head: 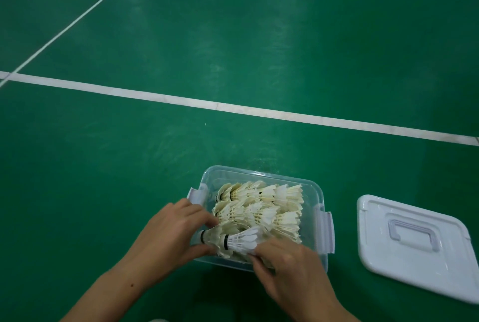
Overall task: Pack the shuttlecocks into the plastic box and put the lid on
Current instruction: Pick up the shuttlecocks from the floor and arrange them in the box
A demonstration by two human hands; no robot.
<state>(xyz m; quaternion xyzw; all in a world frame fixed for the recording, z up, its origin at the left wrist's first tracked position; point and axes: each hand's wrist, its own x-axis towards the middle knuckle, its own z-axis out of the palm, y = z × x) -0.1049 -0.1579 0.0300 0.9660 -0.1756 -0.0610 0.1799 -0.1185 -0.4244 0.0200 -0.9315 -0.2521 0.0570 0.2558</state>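
A clear plastic box (259, 174) with white side clips stands on the green floor. Inside it lie two rows of stacked feather shuttlecocks (261, 204). A third nested row of shuttlecocks (233, 241) is held over the box's near side, corks pointing left. My left hand (176, 233) grips the cork end of that row. My right hand (287, 262) pinches the feather end of it. The white lid (412, 244) with a recessed handle lies flat on the floor to the right of the box.
White court lines (233, 108) cross the green badminton floor beyond the box. Both of my forearms reach in from the bottom edge.
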